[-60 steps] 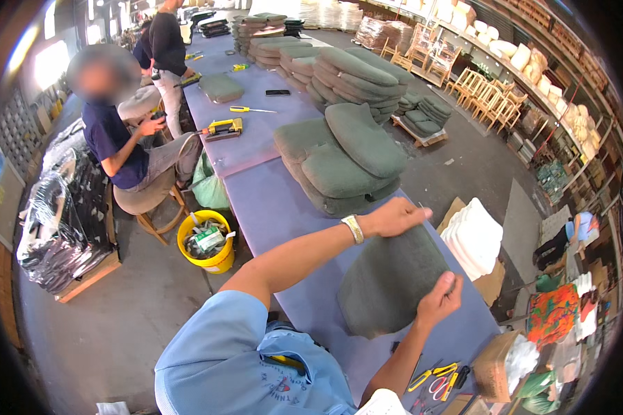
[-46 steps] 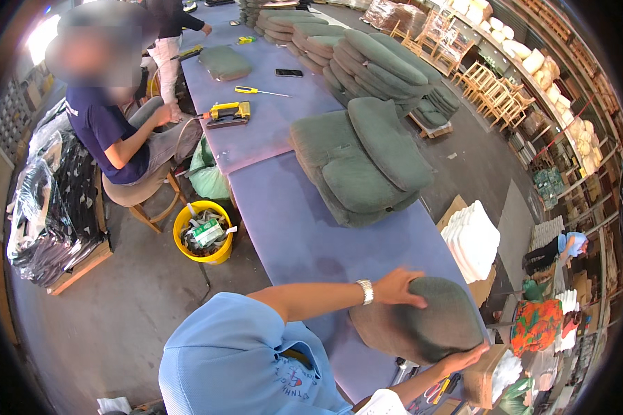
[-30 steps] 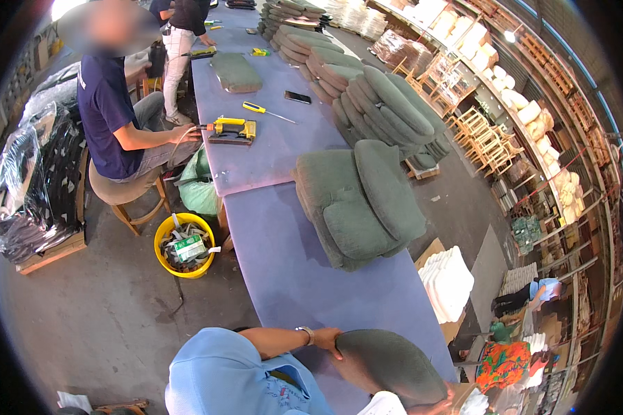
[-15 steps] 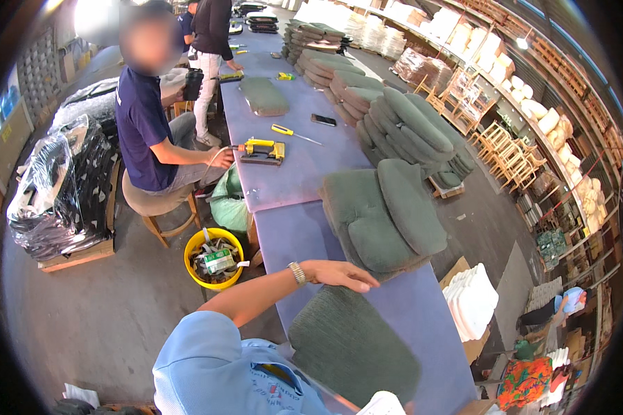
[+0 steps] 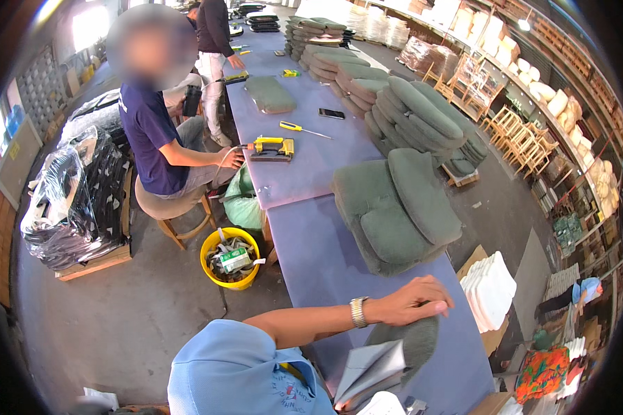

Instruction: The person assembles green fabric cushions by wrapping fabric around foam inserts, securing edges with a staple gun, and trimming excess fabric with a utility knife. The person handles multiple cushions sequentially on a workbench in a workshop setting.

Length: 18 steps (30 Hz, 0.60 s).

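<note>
My left hand (image 5: pixel 414 301), with a metal-banded watch on its wrist, reaches across from the left. Its fingers curl over the far edge of a dark green seat cushion (image 5: pixel 422 340) at the table's near end. A pale grey folded sheet or flap (image 5: pixel 372 368) stands up beside the cushion; whether it belongs to the cushion I cannot tell. My right hand does not show. Just beyond, several green cushions (image 5: pixel 394 228) lie stacked and overlapping on the blue-purple table (image 5: pixel 304 252).
A seated co-worker (image 5: pixel 159 138) has a hand by a yellow staple gun (image 5: pixel 271 149). A screwdriver (image 5: pixel 304 130), a phone (image 5: pixel 331 113) and more cushion stacks (image 5: pixel 415 117) lie farther up. A yellow bucket of scraps (image 5: pixel 230 259) stands on the floor at left.
My left hand has moved right, and its fingers have curled over the cushion's edge. The cushion, flat before, now shows less of its green face, and the pale flap has come into view.
</note>
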{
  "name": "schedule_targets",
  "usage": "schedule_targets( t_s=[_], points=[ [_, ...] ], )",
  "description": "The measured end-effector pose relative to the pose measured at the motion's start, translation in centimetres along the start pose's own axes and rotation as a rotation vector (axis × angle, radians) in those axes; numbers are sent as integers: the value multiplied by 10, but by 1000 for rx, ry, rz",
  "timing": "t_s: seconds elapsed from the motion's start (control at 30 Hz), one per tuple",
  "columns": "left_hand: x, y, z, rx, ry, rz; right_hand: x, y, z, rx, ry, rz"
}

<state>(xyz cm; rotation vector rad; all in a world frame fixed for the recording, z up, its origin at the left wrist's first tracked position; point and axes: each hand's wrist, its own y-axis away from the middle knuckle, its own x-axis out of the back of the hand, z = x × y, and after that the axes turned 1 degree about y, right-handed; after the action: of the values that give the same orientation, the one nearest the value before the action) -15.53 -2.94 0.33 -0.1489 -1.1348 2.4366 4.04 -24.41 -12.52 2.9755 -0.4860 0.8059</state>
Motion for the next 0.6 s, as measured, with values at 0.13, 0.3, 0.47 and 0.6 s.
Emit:
schedule_targets(
  t_s=[0.13,0.3,0.47,0.6],
  points=[
    [-29,-5,-27,37,166,-143,-4,6,6,-2,-42,-87],
    [-48,-4,-39,120,219,-115,2,13,17,-28,-82,-171],
    [-66,-12,-45,117,224,-141,36,-6,30,123,-201,-195],
    [-72,-13,-45,104,233,-128,53,-22,-39,83,-19,-67]
  ],
)
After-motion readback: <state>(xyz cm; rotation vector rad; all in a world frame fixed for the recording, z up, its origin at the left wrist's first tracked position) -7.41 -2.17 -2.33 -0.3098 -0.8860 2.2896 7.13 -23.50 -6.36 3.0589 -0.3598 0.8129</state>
